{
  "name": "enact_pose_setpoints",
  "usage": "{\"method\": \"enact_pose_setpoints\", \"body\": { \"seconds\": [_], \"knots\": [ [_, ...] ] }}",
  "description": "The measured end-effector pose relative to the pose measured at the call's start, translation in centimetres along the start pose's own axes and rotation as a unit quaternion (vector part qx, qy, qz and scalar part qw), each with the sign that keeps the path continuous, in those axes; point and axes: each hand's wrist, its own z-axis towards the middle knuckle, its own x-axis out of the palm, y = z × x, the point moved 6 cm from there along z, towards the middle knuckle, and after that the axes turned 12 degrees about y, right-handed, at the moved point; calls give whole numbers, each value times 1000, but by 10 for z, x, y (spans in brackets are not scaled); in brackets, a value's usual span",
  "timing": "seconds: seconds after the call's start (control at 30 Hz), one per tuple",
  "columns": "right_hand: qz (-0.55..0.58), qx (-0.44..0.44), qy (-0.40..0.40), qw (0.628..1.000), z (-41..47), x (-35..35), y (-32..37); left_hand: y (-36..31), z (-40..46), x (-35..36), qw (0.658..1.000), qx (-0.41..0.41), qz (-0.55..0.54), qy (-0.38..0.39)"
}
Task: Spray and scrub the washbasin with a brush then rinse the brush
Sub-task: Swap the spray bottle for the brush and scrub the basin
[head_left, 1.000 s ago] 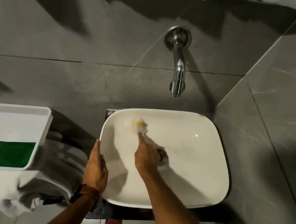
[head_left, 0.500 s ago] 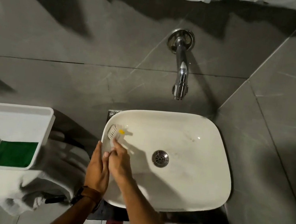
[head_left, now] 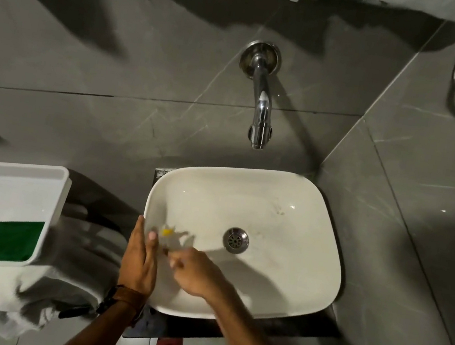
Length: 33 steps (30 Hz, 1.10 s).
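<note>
Scrubbing: right hand [head_left: 193,273] fisted round blurred brush [head_left: 170,237], head just ahead-left, handle running back into fist. Left hand [head_left: 138,256] flat on washbasin [head_left: 303,213] near-left rim, touching distance from brush. Drain [head_left: 235,240] ahead-right.

No readable text, label, brand, number or sign anywhere in view.
</note>
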Motion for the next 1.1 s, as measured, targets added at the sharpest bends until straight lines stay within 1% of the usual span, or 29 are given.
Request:
{"method": "enact_pose_setpoints", "body": {
  "seconds": [0.07, 0.1, 0.2, 0.27, 0.3, 0.37, 0.4, 0.43, 0.5, 0.57, 0.6, 0.63, 0.67, 0.73, 0.77, 0.8, 0.83, 0.9, 0.97, 1.03, 1.1],
  "knots": [
    [-23, 13, -119, 993, 25, -19, 13, 3, 0, 0, 1000, -1, 3, 0],
    [-39, 22, -160, 986, 34, -30, 17, 5, -1, -2, 1000, -5, 0, -2],
    [-94, 76, -227, 966, 46, -64, -1, 10, 1, -2, 1000, -11, -3, 4],
    [-96, 126, -281, 947, 35, -86, -33, 14, 3, 0, 1000, -7, 18, 9],
    [-74, 160, -327, 928, 20, -96, -56, 16, 3, 1, 1000, -7, 24, 10],
    [11, 242, -433, 868, -23, -116, -110, 18, 4, 2, 999, -6, 33, 2],
    [49, 269, -462, 844, -42, -122, -134, 17, 3, 1, 999, -5, 36, -3],
    [76, 279, -479, 829, -55, -125, -151, 16, 3, 0, 999, -5, 38, -6],
    [103, 277, -498, 816, -59, -127, -159, 15, 4, 0, 999, -7, 35, -4],
    [159, 248, -504, 812, -39, -119, -141, 15, 4, 0, 999, -8, 36, -2],
    [192, 230, -482, 823, -23, -113, -126, 15, 3, 1, 999, -9, 37, 0],
    [211, 214, -442, 845, -3, -106, -109, 15, 3, 1, 999, -12, 37, 2],
    [208, 194, -389, 877, 16, -97, -87, 15, 3, 1, 999, -14, 37, 3],
    [156, 133, -263, 943, 46, -69, -32, 16, 4, 0, 999, -15, 41, 2],
    [120, 104, -201, 967, 53, -51, -5, 16, 4, 1, 999, -14, 43, 1],
    [87, 81, -151, 981, 54, -34, 16, 16, 4, 1, 999, -12, 44, -1],
    [53, 68, -124, 989, 51, -23, 27, 15, 4, 1, 999, -10, 44, -3],
    [-25, 66, -131, 989, 36, -27, 23, 14, 4, 0, 999, -4, 48, -8],
    [-77, 111, -178, 975, 11, -53, -15, 15, 4, 0, 998, 0, 56, -10],
    [-96, 206, -246, 942, -27, -89, -69, 16, 4, 0, 998, -5, 55, -10],
    [-146, 297, -310, 891, -73, -123, -110, 14, 3, 1, 998, -7, 55, -13]
  ]
}}
